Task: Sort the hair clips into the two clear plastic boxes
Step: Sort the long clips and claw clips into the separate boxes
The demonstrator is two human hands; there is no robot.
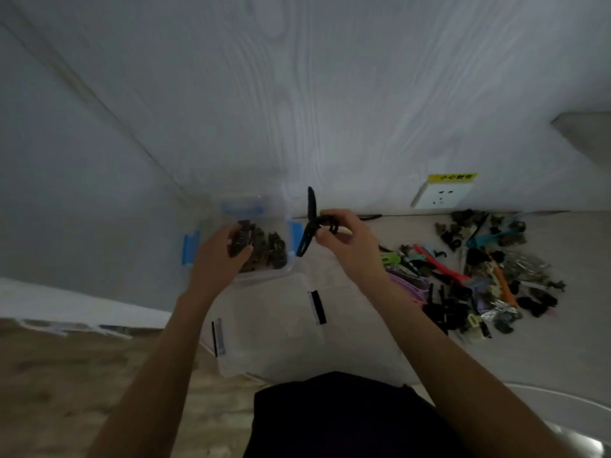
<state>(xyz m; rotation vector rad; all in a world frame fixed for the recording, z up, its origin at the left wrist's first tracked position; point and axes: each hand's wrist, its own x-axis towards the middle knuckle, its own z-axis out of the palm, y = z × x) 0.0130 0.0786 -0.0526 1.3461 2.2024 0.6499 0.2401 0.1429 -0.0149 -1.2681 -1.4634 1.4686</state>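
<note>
Black clip [309, 223] in right grip [344, 241]

far box [251, 206] behind near box [274, 352], clip pile [479, 276] right

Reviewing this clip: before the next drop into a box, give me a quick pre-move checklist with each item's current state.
1. Right hand grips the long black clip: ok.
2. Left hand holds a brown clip over the blue-latched box: ok.
3. Blue-latched box is open, with brown clips inside: ok.
4. Black-latched box, nearer the person, is open: cannot tell; no clips visible inside.
5. Unsorted pile remains to the right: ok.
6. Which box suits the black clip: cannot tell.
</note>
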